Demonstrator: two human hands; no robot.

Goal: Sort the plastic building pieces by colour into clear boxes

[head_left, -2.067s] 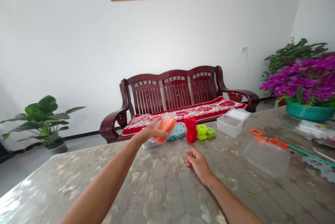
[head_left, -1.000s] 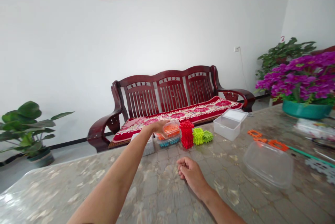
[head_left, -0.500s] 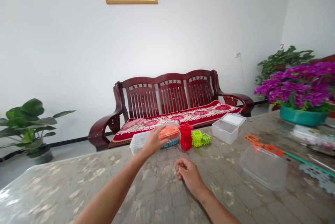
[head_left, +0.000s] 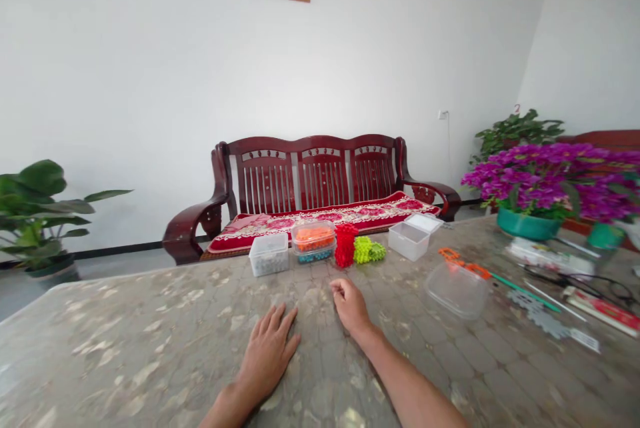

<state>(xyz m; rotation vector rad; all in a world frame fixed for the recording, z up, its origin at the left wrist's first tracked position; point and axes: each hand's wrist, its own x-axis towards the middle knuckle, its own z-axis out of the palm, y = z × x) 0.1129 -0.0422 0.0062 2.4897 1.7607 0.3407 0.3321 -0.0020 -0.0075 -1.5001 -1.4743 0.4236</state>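
Observation:
My left hand [head_left: 270, 350] lies flat on the patterned tabletop [head_left: 165, 361], fingers spread, holding nothing. To its right my right hand [head_left: 350, 306] rests on the table with curled fingers; nothing shows in it. Beyond them stand a clear box of grey pieces [head_left: 270, 255], and a clear container [head_left: 313, 241] with orange pieces above blue ones. Beside these are a red stack of pieces [head_left: 345, 245] and a lime-green cluster [head_left: 369, 250]. An open translucent box [head_left: 409, 241] with its lid raised stands further right.
On the right lie a clear lid [head_left: 457, 291], orange pieces [head_left: 465, 264], grey pieces [head_left: 539, 313], a green stick [head_left: 525, 293] and eyeglasses [head_left: 610, 289]. Purple flowers stand in a teal pot [head_left: 529, 223]. Behind the table is a wooden bench [head_left: 320, 175].
My left hand has left the orange and blue container, moved back toward me and now lies flat. My right hand stays curled on the table. The view has shifted slightly.

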